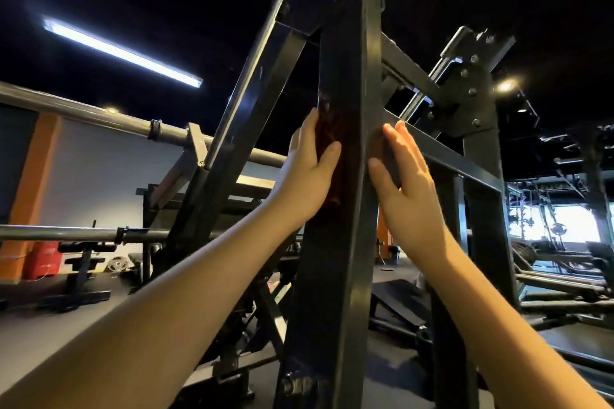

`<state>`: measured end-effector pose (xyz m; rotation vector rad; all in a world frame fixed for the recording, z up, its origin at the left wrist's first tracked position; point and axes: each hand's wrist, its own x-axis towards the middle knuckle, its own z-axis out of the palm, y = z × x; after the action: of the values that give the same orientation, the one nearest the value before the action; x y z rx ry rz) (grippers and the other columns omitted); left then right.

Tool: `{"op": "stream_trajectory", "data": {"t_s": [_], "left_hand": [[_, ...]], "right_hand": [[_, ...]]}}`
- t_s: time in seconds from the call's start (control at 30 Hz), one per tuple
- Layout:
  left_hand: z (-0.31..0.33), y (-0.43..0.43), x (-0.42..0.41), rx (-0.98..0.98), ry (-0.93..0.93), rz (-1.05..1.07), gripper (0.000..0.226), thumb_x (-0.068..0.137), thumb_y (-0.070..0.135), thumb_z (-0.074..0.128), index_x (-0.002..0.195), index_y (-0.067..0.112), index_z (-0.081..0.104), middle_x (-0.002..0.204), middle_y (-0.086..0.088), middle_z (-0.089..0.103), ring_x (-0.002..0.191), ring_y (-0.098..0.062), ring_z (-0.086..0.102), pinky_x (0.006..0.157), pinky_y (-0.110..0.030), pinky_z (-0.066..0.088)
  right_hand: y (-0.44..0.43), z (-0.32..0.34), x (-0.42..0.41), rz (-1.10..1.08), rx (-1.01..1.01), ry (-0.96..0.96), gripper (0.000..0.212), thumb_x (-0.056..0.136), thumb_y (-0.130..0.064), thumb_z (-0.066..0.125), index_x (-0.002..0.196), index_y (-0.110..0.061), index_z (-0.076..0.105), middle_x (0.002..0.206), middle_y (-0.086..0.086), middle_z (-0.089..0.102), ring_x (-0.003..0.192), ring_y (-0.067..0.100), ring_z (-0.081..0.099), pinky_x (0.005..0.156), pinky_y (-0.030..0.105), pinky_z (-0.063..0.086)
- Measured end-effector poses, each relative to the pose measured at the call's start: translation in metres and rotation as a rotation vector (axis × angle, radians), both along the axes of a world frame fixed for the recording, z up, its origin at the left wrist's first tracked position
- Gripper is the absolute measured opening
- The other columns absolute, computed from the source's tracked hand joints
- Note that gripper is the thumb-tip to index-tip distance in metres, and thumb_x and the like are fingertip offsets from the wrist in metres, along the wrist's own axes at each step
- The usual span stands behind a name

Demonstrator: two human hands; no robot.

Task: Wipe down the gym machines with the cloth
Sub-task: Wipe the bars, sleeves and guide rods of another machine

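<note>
A black steel upright post (342, 70) of a gym machine rises in the middle of the view. A dark reddish-brown cloth (335, 129) is wrapped round the post at hand height. My left hand (309, 173) presses the cloth against the post's left face, fingers straight and thumb laid across the front. My right hand (402, 173) lies flat on the post's right side with straight fingers, a brown fold of the cloth (378, 139) under them. Both forearms reach up from the lower corners.
Slanted black frame beams (246, 90) and a cross bar (452, 149) join the post. Grey horizontal bars (83, 116) run on the left, above a bench and a red box (43, 259). More machines (564, 262) stand at the right on the grey floor.
</note>
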<state>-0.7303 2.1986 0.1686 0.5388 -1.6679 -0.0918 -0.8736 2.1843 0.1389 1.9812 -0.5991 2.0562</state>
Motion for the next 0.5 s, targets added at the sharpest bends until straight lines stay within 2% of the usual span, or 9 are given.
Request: {"op": "stream_trajectory", "data": {"t_s": [0.1,0.17,0.2,0.27,0.33,0.4,0.5], "left_hand": [[0.014,-0.003,-0.004,-0.015,0.051,-0.015,0.074,0.084,0.049,0.045,0.151,0.038,0.016,0.146,0.001,0.038,0.131,-0.017,0.044,0.107,-0.048,0.042],[0.014,-0.007,-0.005,-0.029,0.062,-0.046,0.067,0.092,0.044,0.046,0.152,0.038,0.016,0.147,0.002,0.037,0.13,-0.014,0.046,0.105,-0.044,0.045],[0.013,-0.01,-0.005,-0.034,0.073,-0.071,0.062,0.098,0.038,0.046,0.152,0.038,0.016,0.147,0.003,0.037,0.127,-0.012,0.048,0.101,-0.037,0.048],[0.011,-0.014,-0.005,-0.039,0.091,-0.112,0.06,0.101,0.028,0.045,0.153,0.038,0.016,0.147,0.005,0.037,0.118,-0.006,0.052,0.082,-0.016,0.052],[0.01,-0.014,-0.006,-0.018,0.101,-0.135,0.062,0.101,0.025,0.044,0.152,0.039,0.014,0.146,0.008,0.037,0.112,-0.002,0.053,0.069,-0.005,0.048],[0.008,-0.013,-0.008,-0.014,0.116,-0.155,0.062,0.1,0.023,0.045,0.152,0.039,0.016,0.145,0.01,0.038,0.116,-0.001,0.053,0.071,-0.003,0.046],[0.006,-0.009,-0.011,0.013,0.134,-0.123,0.062,0.099,0.023,0.045,0.151,0.041,0.017,0.142,0.013,0.039,0.118,0.004,0.05,0.077,-0.003,0.045]], "right_hand": [[-0.008,0.026,0.005,0.009,0.007,-0.031,0.064,0.086,-0.059,0.042,0.145,-0.031,0.039,0.151,-0.004,0.039,0.141,0.016,0.033,0.113,0.053,0.029],[-0.007,0.041,0.01,0.001,0.008,-0.044,0.067,0.082,-0.063,0.047,0.143,-0.035,0.039,0.143,-0.008,0.046,0.134,0.017,0.041,0.109,0.051,0.035],[-0.007,0.046,0.013,0.01,0.003,-0.054,0.068,0.081,-0.062,0.049,0.142,-0.034,0.038,0.137,-0.01,0.05,0.13,0.018,0.044,0.106,0.05,0.038],[-0.006,0.051,0.018,0.033,-0.003,-0.093,0.064,0.078,-0.058,0.053,0.136,-0.034,0.04,0.128,-0.011,0.054,0.124,0.018,0.048,0.102,0.049,0.042],[-0.004,0.051,0.021,0.052,0.011,-0.127,0.055,0.077,-0.053,0.056,0.129,-0.038,0.043,0.124,-0.01,0.055,0.121,0.016,0.05,0.1,0.048,0.044],[0.0,0.049,0.021,0.074,0.029,-0.139,0.048,0.077,-0.047,0.06,0.122,-0.044,0.044,0.122,-0.01,0.055,0.117,0.012,0.052,0.097,0.043,0.046],[0.007,0.049,0.019,0.086,0.063,-0.138,0.051,0.073,-0.05,0.059,0.122,-0.044,0.044,0.121,-0.011,0.055,0.113,0.004,0.053,0.092,0.034,0.049]]}}
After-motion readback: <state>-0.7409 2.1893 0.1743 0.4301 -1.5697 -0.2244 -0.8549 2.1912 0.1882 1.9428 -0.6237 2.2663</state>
